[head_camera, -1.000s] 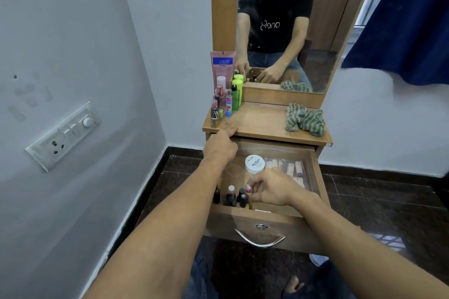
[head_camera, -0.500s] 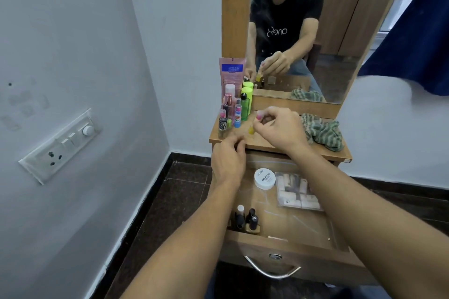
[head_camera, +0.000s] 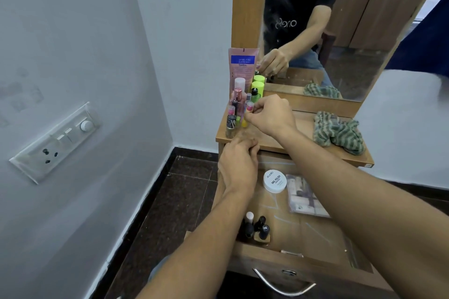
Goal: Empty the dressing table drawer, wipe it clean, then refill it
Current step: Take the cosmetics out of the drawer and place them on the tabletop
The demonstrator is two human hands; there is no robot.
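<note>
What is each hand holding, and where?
Right hand pinches a small yellow bottle by its cap; left hand holds nothing, resting on the tabletop edge.

right hand [head_camera: 269,114] | small yellow bottle [head_camera: 244,124] | lifted from drawer [head_camera: 303,233], now lowered beside tabletop bottle cluster [head_camera: 237,104]

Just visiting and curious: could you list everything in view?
Tube: one, pink, tabletop back left.
Lime-capped bottles: two, green, beside tube.
Small bottles: several, mixed colours, tabletop left.
Cloth: one, green striped, tabletop right.
Zudio jar: one, white, in drawer.
Clear packet: one, transparent, beside jar.
Nail polish bottles: about four, mostly black, drawer front left.
Switchboard: one, white, left wall.
Mirror: one, wood-framed, above tabletop.
Left hand: at tabletop's front edge.
Right hand: pinches yellow nail polish bottle.
</note>
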